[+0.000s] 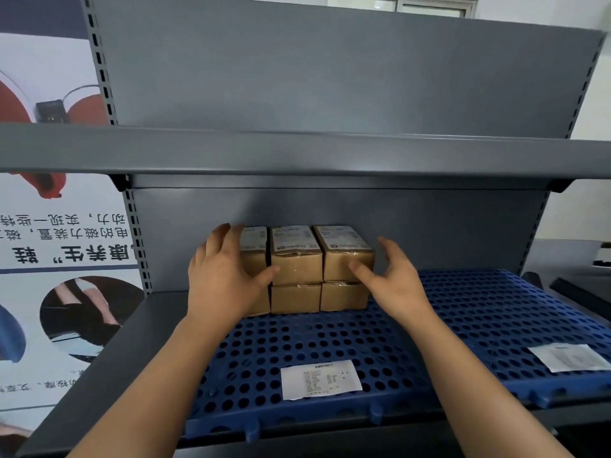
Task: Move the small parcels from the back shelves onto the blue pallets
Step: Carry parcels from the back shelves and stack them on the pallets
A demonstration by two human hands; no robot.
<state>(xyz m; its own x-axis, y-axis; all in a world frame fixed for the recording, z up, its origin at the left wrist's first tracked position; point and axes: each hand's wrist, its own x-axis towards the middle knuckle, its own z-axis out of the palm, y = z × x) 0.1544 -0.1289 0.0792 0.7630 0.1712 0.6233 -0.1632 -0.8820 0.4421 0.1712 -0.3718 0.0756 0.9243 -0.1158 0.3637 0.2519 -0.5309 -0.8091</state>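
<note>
Several small brown cardboard parcels point(297, 266) with white labels on top stand in two layers at the back of a blue perforated pallet point(463, 319) on a grey metal shelf. My left hand point(221, 276) lies against the left side of the stack, its thumb across the front of the upper middle parcel. My right hand point(390, 276) is at the right side of the stack with fingers spread, its thumb touching the front of the upper right parcel point(344, 256). The left column of parcels is partly hidden behind my left hand.
An upper grey shelf point(297, 153) hangs over the parcels, leaving limited height. Two white paper slips point(320, 378) point(568, 357) lie on the pallet near its front. A printed poster point(49, 259) covers the wall on the left.
</note>
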